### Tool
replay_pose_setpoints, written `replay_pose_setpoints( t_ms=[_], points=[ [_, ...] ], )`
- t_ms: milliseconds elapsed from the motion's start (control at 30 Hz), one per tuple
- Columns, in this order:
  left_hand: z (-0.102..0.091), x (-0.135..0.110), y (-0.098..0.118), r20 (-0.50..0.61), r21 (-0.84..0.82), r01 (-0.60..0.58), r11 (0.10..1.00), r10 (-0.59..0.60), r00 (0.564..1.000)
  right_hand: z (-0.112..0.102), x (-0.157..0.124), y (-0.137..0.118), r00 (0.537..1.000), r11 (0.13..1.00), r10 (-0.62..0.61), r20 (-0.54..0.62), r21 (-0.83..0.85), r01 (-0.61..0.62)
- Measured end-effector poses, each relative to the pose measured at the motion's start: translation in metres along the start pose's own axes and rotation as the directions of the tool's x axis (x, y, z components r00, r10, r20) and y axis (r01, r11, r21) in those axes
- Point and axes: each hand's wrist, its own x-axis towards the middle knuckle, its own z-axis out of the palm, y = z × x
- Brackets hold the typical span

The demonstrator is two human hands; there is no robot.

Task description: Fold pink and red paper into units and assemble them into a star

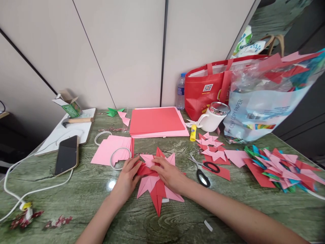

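Note:
A large folded paper star (158, 193) in red and pink lies flat on the table in front of me, its points spread all round. My left hand (130, 174) is closed on a red point at the star's left side, thumb and fingers pinching the paper. From the right, my right hand (169, 173) holds the star near its middle, with bent fingers pressed on the paper. Both hands cover part of the star's centre. Black-handled scissors (203, 169) lie partly open to the right of the right hand.
Pink paper squares (111, 149) with tape rings (121, 158) lie left. Behind are red sheets (154, 120), a glue stick (193, 133), a white mug (213, 117) and bags (259, 112). Folded paper pieces (286, 169) lie right; a phone (67, 155) and hammer (78, 120), left.

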Motion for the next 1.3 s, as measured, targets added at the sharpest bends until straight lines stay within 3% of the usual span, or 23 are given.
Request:
replay_pose_setpoints(
  t_ms=[133, 333, 500, 633, 900, 1100, 1300],
  points=[
    [0.001, -0.001, 0.003, -0.026, 0.034, -0.048, 0.998, 0.049, 0.998, 0.001, 0.0, 0.002, 0.999, 1.0, 0.003, 0.034, -0.02, -0.003],
    [0.003, -0.006, 0.005, -0.015, 0.034, 0.014, 0.999, -0.013, 1.0, 0.003, -0.001, 0.002, 0.999, 0.998, 0.013, 0.051, -0.055, -0.011],
    [-0.005, -0.005, 0.006, 0.098, -0.062, 0.13, 0.99, -0.124, 0.987, 0.003, -0.002, 0.003, 0.999, 0.998, 0.006, 0.047, -0.064, -0.003],
    [-0.01, -0.005, 0.006, 0.169, -0.119, 0.169, 0.978, -0.147, 0.975, 0.006, -0.003, 0.004, 1.0, 0.998, -0.007, 0.023, -0.069, 0.009],
    [-0.001, -0.013, 0.004, 0.036, -0.131, 0.193, 0.972, -0.19, 0.981, 0.009, -0.003, 0.006, 0.999, 0.997, -0.033, 0.0, -0.074, 0.033],
    [-0.004, -0.009, 0.013, -0.006, -0.184, 0.33, 0.926, -0.337, 0.942, 0.007, -0.003, 0.005, 1.0, 0.999, -0.006, 0.006, -0.054, 0.007],
    [0.0, -0.014, 0.015, -0.083, -0.155, 0.173, 0.973, -0.188, 0.979, 0.003, -0.003, 0.003, 0.999, 0.999, 0.007, 0.031, -0.038, -0.006]
  ],
)
